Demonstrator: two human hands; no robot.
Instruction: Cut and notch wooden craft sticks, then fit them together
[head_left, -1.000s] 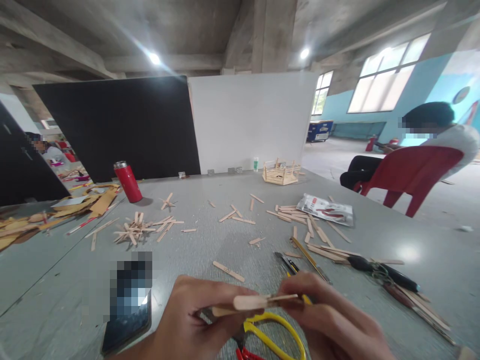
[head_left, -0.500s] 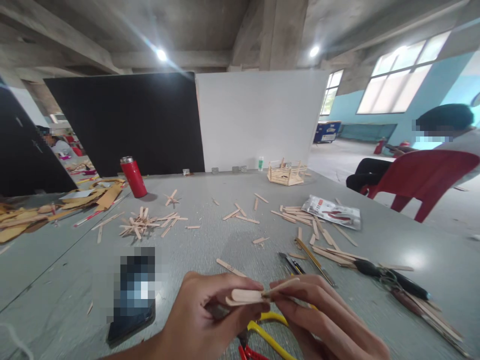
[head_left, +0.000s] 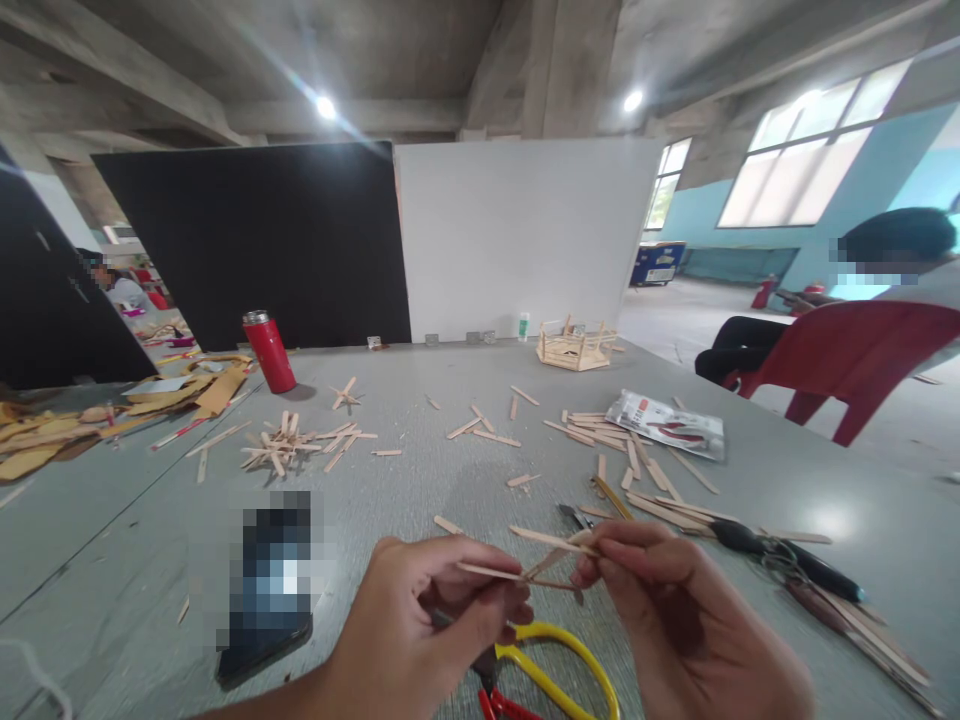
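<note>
Above the front of the table, my left hand (head_left: pixel 431 615) pinches thin wooden craft sticks (head_left: pixel 489 571) between thumb and fingers. On the other side my right hand (head_left: pixel 682 610) is closed on a craft stick (head_left: pixel 551 540) that slants over toward the left. The sticks meet and cross between the two hands; whether they are glued together I cannot tell. Under the hands lie a yellow-handled tool (head_left: pixel 600 672), which looks like scissors, and a tool with red handles (head_left: pixel 510 708), both partly hidden. A utility knife (head_left: pixel 574 517) rests just beyond the right fingers.
Left of my hands lies a phone (head_left: pixel 266 620). Loose craft sticks (head_left: pixel 281 445) are heaped behind it, near a red bottle (head_left: pixel 270 352). A stick frame (head_left: pixel 574 347) stands at the back. On the right are a plastic packet (head_left: pixel 667 425), more sticks and dark-handled tools (head_left: pixel 787 560). A person sits beyond.
My right hand has shifted right and turned, spreading the sticks apart. They were held close together before. More of the yellow handle now shows beneath.
</note>
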